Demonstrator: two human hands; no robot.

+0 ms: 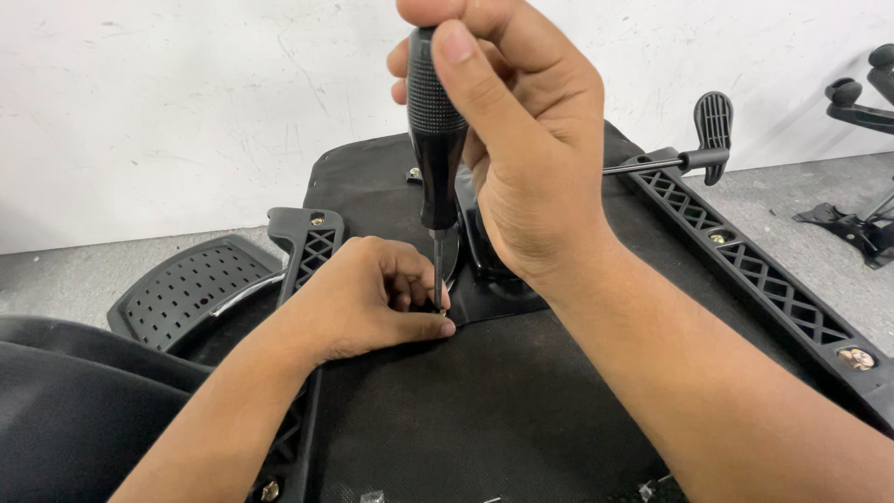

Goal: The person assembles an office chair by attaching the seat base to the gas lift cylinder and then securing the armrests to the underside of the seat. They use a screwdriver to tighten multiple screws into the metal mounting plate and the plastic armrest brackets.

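Head view looks down on an upturned chair seat (484,410), its black fabric underside facing up, lying on a grey concrete floor (65,270) against a scuffed white wall (186,93). This seat serves as the landmark. Along its right edge runs a black lattice bracket (745,265) with bolts, and a lever (694,158) with a paddle tip sticks out from the bracket's far end. Along its left edge runs a second lattice bracket (312,251), with a perforated armrest pad (191,289) just beside it on the floor. Far right of the seat, by the wall, stands part of a chair base (861,102).

The right hand (521,158) is above the middle of the seat, fingers wrapped tight around the black handle of a screwdriver (436,140), thumb pressed along the grip. The tool stands upright, its shaft pointing straight down. The left hand (372,298) rests on the seat, curled closed, fingertips pinched around the shaft's tip where it meets the fabric; whatever fastener lies there is hidden by the fingers.
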